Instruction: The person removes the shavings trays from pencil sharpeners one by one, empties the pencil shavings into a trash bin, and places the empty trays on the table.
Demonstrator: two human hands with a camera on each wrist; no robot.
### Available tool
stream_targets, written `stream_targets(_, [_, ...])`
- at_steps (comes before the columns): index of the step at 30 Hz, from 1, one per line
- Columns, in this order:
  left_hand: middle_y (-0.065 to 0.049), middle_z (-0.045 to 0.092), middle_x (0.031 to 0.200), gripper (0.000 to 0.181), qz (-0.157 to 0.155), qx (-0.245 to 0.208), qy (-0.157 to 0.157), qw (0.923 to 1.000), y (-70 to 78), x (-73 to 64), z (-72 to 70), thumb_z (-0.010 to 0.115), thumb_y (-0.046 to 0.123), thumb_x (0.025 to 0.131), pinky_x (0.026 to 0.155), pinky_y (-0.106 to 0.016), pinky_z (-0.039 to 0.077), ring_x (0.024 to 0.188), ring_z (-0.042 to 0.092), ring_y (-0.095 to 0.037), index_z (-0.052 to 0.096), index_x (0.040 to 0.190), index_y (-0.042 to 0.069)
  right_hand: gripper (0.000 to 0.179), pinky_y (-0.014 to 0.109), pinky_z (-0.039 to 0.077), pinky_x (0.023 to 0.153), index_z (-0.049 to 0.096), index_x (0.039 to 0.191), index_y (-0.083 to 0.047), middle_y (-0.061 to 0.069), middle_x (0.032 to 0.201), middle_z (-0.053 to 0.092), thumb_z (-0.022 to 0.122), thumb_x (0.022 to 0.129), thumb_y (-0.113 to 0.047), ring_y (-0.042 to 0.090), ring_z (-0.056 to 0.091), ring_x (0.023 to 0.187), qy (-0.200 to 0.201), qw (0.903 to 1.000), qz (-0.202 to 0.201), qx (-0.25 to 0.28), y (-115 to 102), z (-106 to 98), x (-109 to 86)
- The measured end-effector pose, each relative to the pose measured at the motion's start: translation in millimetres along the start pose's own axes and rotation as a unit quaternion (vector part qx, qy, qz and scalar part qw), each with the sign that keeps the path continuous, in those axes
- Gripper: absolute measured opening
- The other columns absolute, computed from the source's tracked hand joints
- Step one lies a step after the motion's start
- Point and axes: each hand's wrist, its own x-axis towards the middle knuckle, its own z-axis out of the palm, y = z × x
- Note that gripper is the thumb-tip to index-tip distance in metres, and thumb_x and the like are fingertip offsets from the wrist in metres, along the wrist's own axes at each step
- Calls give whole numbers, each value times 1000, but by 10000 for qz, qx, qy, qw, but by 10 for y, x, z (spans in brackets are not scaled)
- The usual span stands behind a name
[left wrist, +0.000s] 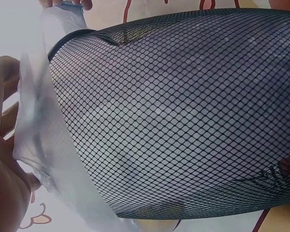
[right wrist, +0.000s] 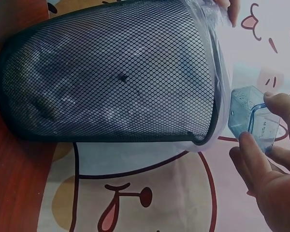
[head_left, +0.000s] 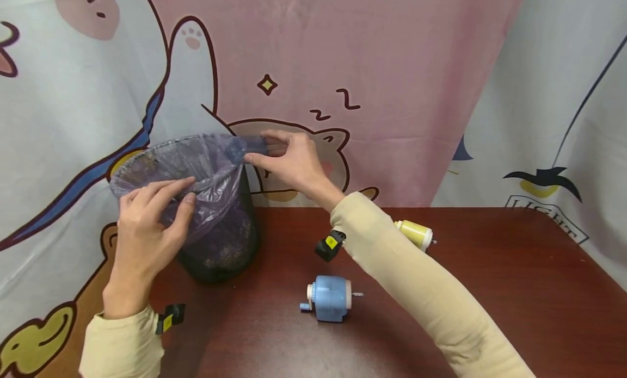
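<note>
Pale yellow sleeves (head_left: 418,269) carry black wrist devices (head_left: 325,251) with yellow patches (head_left: 331,242).

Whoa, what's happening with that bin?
A person has a small see-through blue box in their right-hand grip, right by the rim of a black mesh bin. I can't tell if anything is inside the box. Their left-hand grip is at the near edge of the purplish bag lining the bin. On the table, a blue crank gadget and a yellow one stand untouched.
</note>
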Motion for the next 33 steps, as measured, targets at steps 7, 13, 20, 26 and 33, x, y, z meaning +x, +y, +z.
stream_targets(7, [-21,74,108,28,58,31,2,10000,24,19,-16,70,13,91,97,-54,37,101,66,-39,76,117,5,56,29,61,81,68,133,-13,9,124,74,85,84,-32,15,75,104,63,9998,-146,143,45,-68,-18])
stream_targets(13, [-21,74,109,29,81,74,34,9999,64,42,-37,69,14,92,98,-55,37,102,66,-40,76,118,5,56,28,61,81,67,134,-11,11,124,74,85,84,-29,17,75,106,46,9993,-152,336,63,-122,-42])
stream_targets(20, [-21,74,109,29,192,12,75,9998,99,39,-56,69,16,92,99,-54,37,101,66,-39,76,118,5,58,31,61,85,67,136,-14,7,132,70,85,83,-33,17,74,109,73,9998,7,170,114,-197,-108])
stream_targets(26, [-21,74,107,29,296,-6,88,9995,137,46,-51,67,21,95,100,-52,38,100,67,-38,77,116,5,58,36,60,89,67,136,-20,5,140,66,85,83,-38,19,73,114,100,9998,117,-92,168,-243,-163])
stream_targets(33, [-21,74,107,30,400,-88,93,9991,154,48,-23,66,22,95,99,-54,38,101,66,-38,77,116,4,58,37,59,92,68,135,-19,4,139,67,85,83,-37,18,73,114,115,9999,63,-70,182,-266,-218])
